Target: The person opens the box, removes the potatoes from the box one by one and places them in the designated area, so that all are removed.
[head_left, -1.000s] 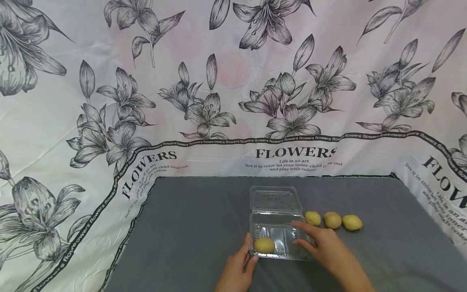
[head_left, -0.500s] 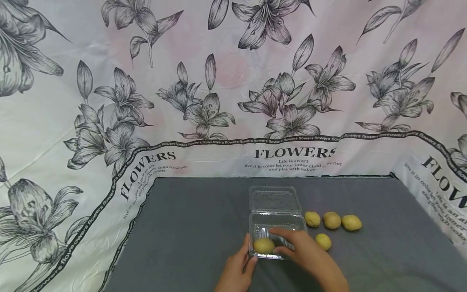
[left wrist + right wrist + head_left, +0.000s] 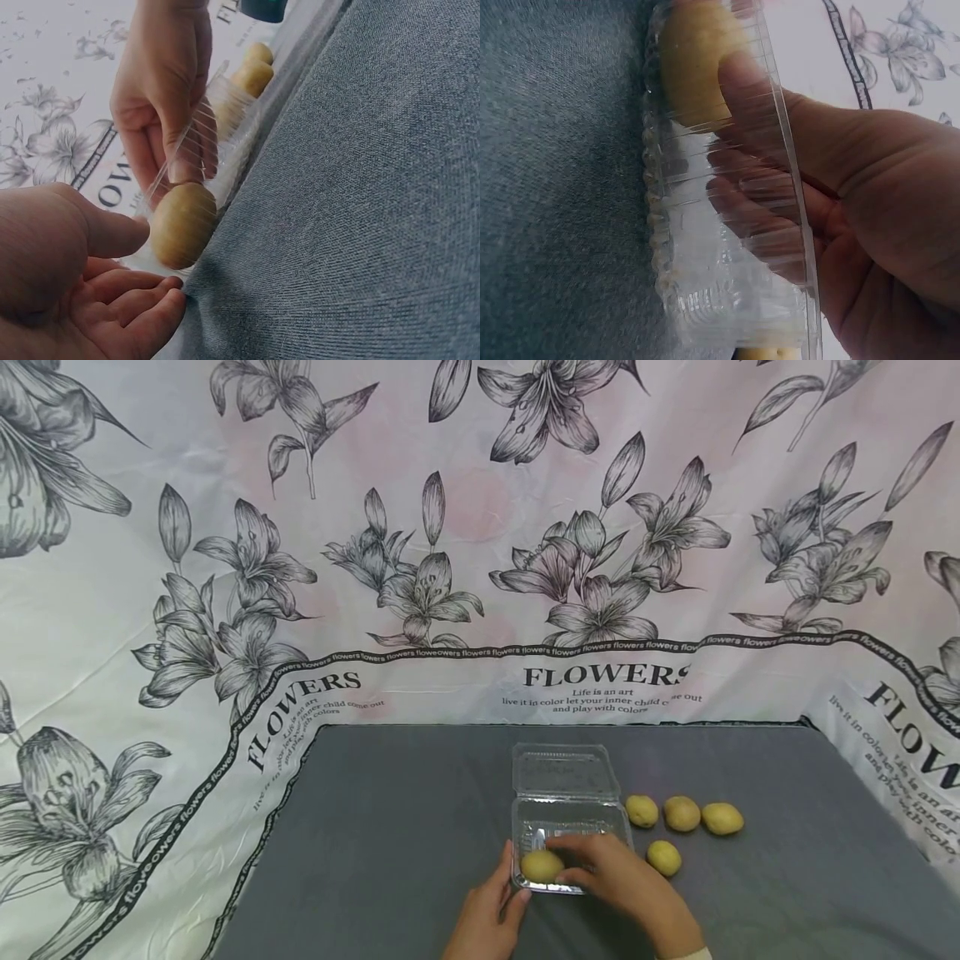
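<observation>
A clear plastic clamshell container point(image 3: 566, 772) stands with its lid folded back on the grey cloth. Inside, at its front left, lies an oval yellow-brown potato-like piece point(image 3: 542, 866), also seen through the ribbed wall point(image 3: 735, 300) in the right wrist view. My left hand point(image 3: 487, 906) holds the container's front left corner between thumb and fingers. Reaching in from the right, my right hand point(image 3: 618, 877) has its thumb against the piece and its index finger at the far side. The lower fingers show curled behind the wall in the right wrist view.
Right of the container, several similar yellow pieces lie on the cloth: a row of three with one point(image 3: 682, 813) in the middle, and a single one point(image 3: 663, 857) nearer me. A flower-printed white sheet point(image 3: 450, 689) hangs behind the cloth's far edge.
My right hand has moved left across the container to the piece inside, its fingers closing round it. The single yellow piece nearer me has come into view. My left hand stays put.
</observation>
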A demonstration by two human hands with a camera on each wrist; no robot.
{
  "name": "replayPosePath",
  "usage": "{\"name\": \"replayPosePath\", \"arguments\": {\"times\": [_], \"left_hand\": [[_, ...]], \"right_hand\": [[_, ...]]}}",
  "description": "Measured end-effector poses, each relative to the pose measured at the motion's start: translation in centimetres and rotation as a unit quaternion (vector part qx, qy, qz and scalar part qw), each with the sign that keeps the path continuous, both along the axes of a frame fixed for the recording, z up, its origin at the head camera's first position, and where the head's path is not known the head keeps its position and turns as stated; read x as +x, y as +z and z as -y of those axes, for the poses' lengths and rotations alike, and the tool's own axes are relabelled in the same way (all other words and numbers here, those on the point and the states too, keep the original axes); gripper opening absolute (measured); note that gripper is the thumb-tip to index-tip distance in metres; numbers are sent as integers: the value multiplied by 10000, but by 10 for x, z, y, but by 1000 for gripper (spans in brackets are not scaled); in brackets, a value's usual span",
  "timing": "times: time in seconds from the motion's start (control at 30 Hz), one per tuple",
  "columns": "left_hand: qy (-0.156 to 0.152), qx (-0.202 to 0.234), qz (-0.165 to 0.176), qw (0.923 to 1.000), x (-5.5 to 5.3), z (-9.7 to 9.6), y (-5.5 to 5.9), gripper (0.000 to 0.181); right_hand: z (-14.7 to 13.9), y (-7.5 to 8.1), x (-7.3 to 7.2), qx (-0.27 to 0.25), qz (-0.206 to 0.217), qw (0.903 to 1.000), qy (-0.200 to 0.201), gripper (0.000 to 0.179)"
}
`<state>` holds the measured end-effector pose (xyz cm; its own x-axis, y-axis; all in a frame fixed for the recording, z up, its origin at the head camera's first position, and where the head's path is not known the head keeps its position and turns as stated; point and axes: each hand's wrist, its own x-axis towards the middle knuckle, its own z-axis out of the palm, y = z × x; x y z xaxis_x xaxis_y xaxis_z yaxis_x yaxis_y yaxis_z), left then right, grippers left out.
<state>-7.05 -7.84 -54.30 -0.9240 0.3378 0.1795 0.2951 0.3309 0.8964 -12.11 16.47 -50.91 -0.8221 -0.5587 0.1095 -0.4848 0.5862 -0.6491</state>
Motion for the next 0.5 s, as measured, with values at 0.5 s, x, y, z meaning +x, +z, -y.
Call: {"name": "replayPosePath", "arguments": {"times": [0.5], "left_hand": [[-171, 67, 43, 9998, -1, 3, -2, 68]], "right_hand": [[11, -1, -7, 132, -216, 9982, 545, 43]]}}
